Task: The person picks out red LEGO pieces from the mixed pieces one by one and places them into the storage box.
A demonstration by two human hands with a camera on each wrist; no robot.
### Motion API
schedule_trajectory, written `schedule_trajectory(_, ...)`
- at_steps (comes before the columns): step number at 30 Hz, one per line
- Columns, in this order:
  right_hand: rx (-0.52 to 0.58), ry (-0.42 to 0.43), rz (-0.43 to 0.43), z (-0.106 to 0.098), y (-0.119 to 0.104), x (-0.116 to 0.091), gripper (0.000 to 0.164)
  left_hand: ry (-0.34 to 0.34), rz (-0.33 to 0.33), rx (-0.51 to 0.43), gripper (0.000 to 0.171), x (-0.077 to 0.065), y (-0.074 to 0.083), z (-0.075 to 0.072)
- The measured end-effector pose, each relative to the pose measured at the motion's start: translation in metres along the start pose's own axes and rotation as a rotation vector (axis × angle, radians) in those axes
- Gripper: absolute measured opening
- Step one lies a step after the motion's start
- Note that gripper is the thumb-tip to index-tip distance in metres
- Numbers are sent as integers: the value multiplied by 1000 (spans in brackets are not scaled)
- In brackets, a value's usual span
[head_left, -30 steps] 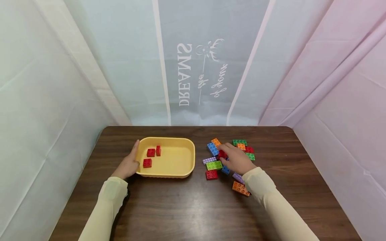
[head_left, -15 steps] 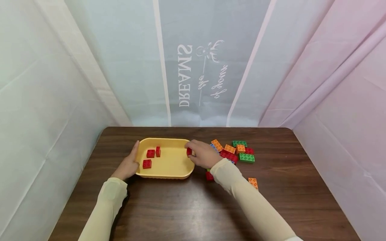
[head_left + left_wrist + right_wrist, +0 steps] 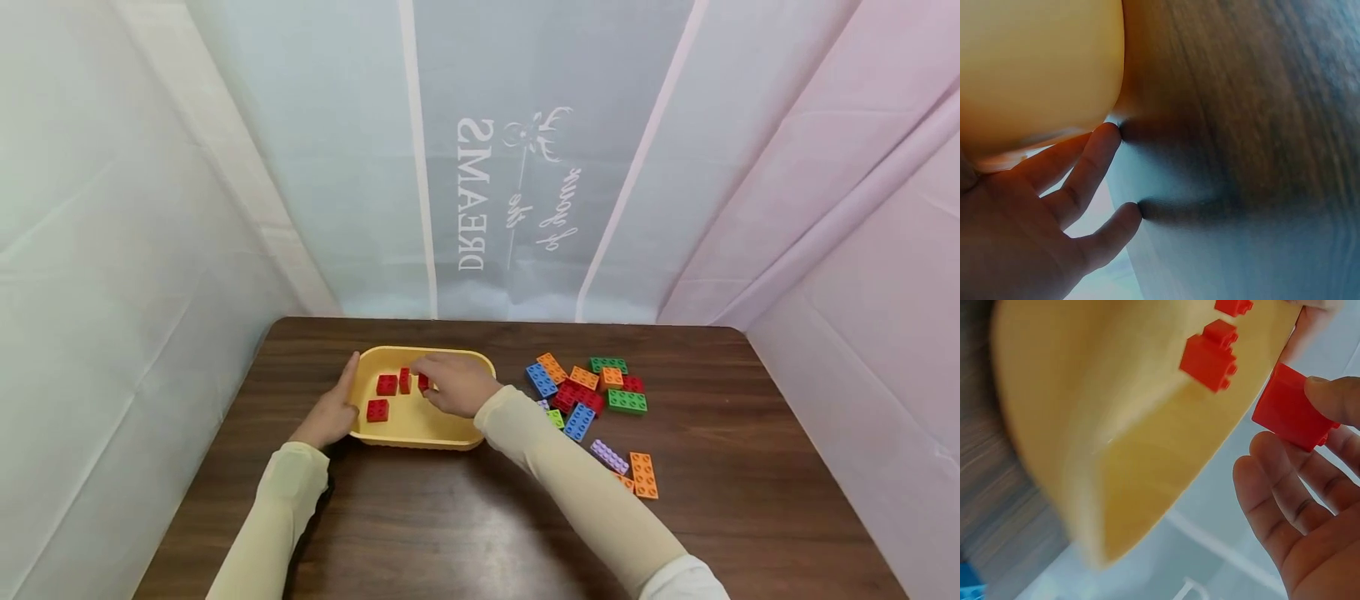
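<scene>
Over the inside of a yellow tray (image 3: 442, 427), my right hand (image 3: 462, 385) pinches a red building brick (image 3: 1291, 411) between thumb and fingers. The brick's studs point toward the palm in the right wrist view. Three more red bricks lie in the tray's left half: one by the back (image 3: 386, 384), a narrow one (image 3: 405, 381) beside it, and one nearer the front (image 3: 378, 410). My left hand (image 3: 333, 414) rests against the tray's left end, index finger stretched along the outside wall. In the left wrist view, its spread fingers (image 3: 1094, 165) reach under the tray's edge, with fingertips at the tabletop.
Right of the tray lies a loose pile of bricks: red (image 3: 577, 397), blue (image 3: 580, 422), green (image 3: 627, 401), orange (image 3: 643, 476) and purple (image 3: 610, 457). The dark wooden table (image 3: 450, 525) ends at a hanging grey cloth (image 3: 510, 287) behind, with pale cloth on both sides.
My right hand has carried the red brick left from the pile, across the tray's right rim, to above the tray's middle. The left hand stays at the tray's left end.
</scene>
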State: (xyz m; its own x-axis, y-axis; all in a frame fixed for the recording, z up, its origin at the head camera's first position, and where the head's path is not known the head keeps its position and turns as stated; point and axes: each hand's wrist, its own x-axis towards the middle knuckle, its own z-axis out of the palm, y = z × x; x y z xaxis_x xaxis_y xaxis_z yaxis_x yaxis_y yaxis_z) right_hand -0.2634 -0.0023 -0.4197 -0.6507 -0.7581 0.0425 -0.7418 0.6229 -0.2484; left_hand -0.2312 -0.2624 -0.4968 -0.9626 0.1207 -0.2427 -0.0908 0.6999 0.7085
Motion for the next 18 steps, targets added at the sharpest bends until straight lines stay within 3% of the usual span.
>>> schedule_trajectory(8,-57,-15,-93,12,-15,26,22,13,-8,-5,93,1,2,2)
schedule_trajectory(18,-111,-41,-112,13,-21,40,20,28,-17,2,92,3,-1,2)
